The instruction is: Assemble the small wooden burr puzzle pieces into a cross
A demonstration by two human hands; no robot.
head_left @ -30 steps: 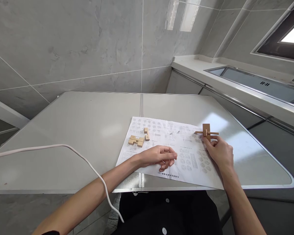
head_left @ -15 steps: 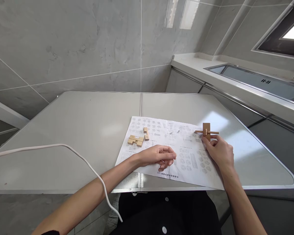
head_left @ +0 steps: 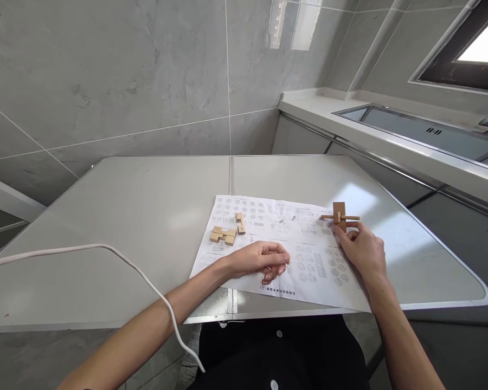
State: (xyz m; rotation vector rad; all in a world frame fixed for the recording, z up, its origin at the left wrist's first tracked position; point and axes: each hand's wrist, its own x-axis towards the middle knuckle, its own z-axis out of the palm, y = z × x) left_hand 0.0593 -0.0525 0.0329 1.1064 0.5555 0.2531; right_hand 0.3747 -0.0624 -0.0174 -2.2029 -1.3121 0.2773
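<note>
Only the view shifted slightly; right hand [head_left: 365, 252] pinches wooden assembly [head_left: 339, 216]; loosely curled left hand [head_left: 262, 258] seems empty.

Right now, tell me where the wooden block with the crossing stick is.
In the head view, the wooden block with its crossing stick is at right, pinched in the right hand near the far right corner of the paper.

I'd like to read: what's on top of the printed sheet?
Wooden blocks lie on the printed sheet; the left hand is over its lower middle. The right hand, gripping a brown piece, covers part of its right edge. Print underneath is hidden.
</note>
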